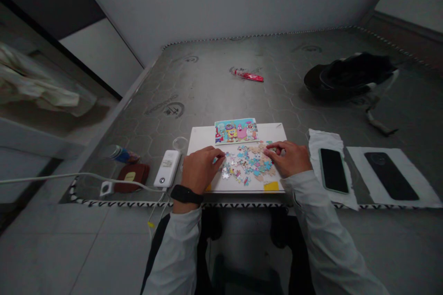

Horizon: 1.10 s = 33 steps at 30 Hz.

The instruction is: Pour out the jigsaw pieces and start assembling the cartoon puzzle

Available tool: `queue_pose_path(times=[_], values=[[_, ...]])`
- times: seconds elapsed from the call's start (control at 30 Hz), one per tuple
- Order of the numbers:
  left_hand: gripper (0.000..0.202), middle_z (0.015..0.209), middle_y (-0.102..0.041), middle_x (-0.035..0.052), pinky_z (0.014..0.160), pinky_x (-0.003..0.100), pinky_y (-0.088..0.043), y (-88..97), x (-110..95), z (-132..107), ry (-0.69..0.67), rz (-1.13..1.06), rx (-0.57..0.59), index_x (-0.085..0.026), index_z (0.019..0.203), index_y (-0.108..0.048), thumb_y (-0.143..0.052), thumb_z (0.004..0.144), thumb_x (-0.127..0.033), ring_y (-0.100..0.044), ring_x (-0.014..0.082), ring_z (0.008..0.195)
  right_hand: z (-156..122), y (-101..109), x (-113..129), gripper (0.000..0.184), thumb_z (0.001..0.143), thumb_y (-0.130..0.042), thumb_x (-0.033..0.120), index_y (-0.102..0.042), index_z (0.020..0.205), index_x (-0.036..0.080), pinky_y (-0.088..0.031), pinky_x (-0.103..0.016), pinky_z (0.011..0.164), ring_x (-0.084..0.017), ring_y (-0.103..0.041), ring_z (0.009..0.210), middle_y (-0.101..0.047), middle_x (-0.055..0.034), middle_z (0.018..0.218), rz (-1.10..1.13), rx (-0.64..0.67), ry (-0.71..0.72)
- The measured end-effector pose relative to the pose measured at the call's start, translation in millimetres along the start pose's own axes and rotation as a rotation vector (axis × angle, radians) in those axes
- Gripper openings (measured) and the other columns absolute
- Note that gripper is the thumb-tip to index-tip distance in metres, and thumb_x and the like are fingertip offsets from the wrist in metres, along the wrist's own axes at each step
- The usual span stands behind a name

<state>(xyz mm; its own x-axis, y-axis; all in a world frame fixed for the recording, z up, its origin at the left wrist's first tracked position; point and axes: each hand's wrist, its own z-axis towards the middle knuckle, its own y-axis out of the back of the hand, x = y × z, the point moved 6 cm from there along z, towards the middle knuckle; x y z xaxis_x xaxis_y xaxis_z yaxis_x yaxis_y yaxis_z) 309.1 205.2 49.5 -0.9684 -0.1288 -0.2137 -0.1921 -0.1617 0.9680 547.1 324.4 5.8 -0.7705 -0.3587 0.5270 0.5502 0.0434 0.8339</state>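
A white board (204,136) lies at the near edge of a grey mattress-like surface (214,78). Several loose jigsaw pieces (247,163) are heaped on it, and a colourful cartoon reference picture (236,130) lies at its far side. My left hand (200,168), with a black band on the wrist, rests on the board left of the heap, fingers curled, pinching a piece at the fingertips. My right hand (290,157) sits at the heap's right edge, fingers bent onto a small piece.
A white power bank (167,168) with a cable, a brown pouch (131,176) and a clear wrapper (117,153) lie to the left. Two phones (332,169) (391,175) rest on white cloths to the right. A red tube (248,75) and a dark helmet (349,76) lie farther back.
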Motion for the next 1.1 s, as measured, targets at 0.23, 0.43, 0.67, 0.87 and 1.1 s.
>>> queue_pose_path(times=[0.23,0.43,0.67,0.87,1.1], values=[[0.011,0.099,-0.079,-0.0024,0.06,0.029,-0.04,-0.7,0.4,0.0,0.002,0.0,-0.001,-0.03,0.094,-0.078,-0.068,0.091,-0.035,-0.072,0.0195,0.083,0.0,-0.2,2.5,0.018,0.082,-0.073,0.04,-0.08,0.094,0.028,-0.038,-0.037,0.075,-0.02,-0.065,0.077,-0.07,0.0003,0.077,0.016,0.024,0.029],[0.012,0.1,-0.079,-0.0028,0.06,0.029,-0.04,0.0,-0.5,0.4,0.007,-0.007,0.014,-0.03,0.095,-0.078,-0.067,0.092,-0.035,-0.072,0.0198,0.083,1.1,-2.5,1.6,0.016,0.082,-0.073,0.039,-0.079,0.09,0.027,-0.038,-0.036,0.075,-0.019,-0.063,0.076,-0.068,0.001,0.076,0.05,0.038,0.043],[0.012,0.098,-0.079,-0.0031,0.06,0.029,-0.04,-0.3,-0.4,0.2,0.004,-0.006,0.005,-0.03,0.094,-0.077,-0.067,0.091,-0.036,-0.072,0.0203,0.082,0.5,-2.6,0.5,0.015,0.083,-0.072,0.039,-0.077,0.088,0.026,-0.037,-0.035,0.073,-0.018,-0.062,0.074,-0.067,0.0007,0.075,0.053,0.023,0.052],[0.011,0.098,-0.079,-0.0033,0.06,0.029,-0.04,0.0,-1.1,-0.7,0.003,-0.01,0.002,-0.03,0.093,-0.077,-0.067,0.091,-0.035,-0.072,0.0206,0.083,-0.1,-0.8,1.7,0.021,0.079,-0.076,0.042,-0.077,0.091,0.025,-0.036,-0.037,0.074,-0.019,-0.063,0.073,-0.067,0.0011,0.074,0.025,0.031,0.046],[0.012,0.099,-0.079,-0.0037,0.06,0.03,-0.041,-0.3,-1.6,0.2,-0.003,-0.007,0.003,-0.03,0.094,-0.077,-0.067,0.092,-0.035,-0.072,0.0203,0.084,0.8,1.5,2.4,0.02,0.072,-0.078,0.041,-0.074,0.084,0.025,-0.035,-0.033,0.067,-0.018,-0.06,0.069,-0.067,0.0012,0.072,0.096,0.03,0.011]])
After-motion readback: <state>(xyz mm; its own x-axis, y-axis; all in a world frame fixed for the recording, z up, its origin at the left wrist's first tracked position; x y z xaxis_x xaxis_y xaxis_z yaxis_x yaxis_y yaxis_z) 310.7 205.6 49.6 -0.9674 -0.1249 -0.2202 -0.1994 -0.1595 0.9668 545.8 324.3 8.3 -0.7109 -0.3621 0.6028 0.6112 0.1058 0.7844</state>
